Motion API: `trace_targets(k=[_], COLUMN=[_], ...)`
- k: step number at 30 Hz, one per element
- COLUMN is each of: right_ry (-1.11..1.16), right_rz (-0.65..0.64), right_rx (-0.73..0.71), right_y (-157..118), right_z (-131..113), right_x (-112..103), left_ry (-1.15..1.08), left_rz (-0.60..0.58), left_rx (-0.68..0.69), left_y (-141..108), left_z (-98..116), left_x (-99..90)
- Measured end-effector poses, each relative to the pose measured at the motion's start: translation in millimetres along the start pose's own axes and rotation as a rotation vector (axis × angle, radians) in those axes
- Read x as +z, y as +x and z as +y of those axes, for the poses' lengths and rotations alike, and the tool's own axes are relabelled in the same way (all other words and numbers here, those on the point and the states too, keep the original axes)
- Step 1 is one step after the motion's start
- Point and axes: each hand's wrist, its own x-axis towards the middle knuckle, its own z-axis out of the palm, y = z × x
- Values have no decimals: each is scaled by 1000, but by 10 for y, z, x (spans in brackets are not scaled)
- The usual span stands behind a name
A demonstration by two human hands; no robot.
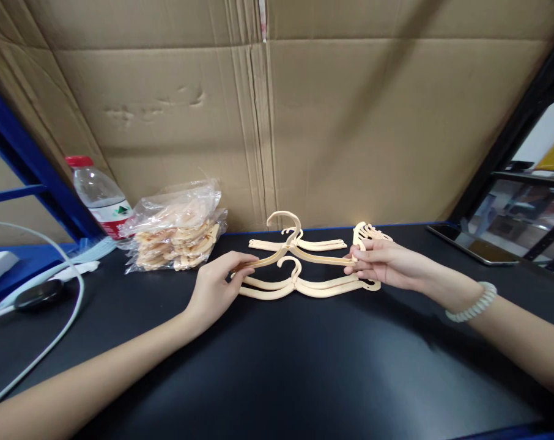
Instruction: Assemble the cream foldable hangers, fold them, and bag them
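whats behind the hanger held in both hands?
Behind the held hanger: at least one cream hanger on the black table, then cardboard. Its side arms and part of its hook show; the middle is partly covered, so the exact count is unclear.

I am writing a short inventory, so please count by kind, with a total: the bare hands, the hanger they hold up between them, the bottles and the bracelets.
Hands: 2 (left hand, right hand)
Held hanger: 1
Bottle: 1
Bracelet: 1
Total: 5
The other hangers overlap, so I leave them uncounted.
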Motion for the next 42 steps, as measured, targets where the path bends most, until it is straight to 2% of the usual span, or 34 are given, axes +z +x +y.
trace_targets(k=[8, 14, 21, 25, 29, 32, 35, 39, 42], right_ry=[-59, -77, -17, -82, -68, -164, -436, -828, -1012], right_rz=[122, 229, 231, 295, 335, 325, 251, 108, -34], right_rx=[-147, -259, -309, -398, -498, -501, -389, -241, -158], right_y=[9, 13, 33, 18, -19, -64, -125, -199, -221], right_z=[83, 129, 128, 73, -90, -244, -373, -486, -528], right_x=[141, 156, 159, 160, 58, -119, -343, -588, -646], left_ry=[-12, -14, 3, 37, 104, 157, 209, 217, 210], left_rz=[4, -40, -36, -33, -50, -111, -220, -432, -614], left_rx=[17, -9, -41, -57, -46, -3, 72, 164, 202], left_y=[-9, -18, -21, -3, 73, 169, 258, 311, 306], left_z=[-2, 5, 10, -13, 2, 26, 34, 74, 165], left_x=[5, 5, 5, -15, -129, -266, -393, -514, -567])
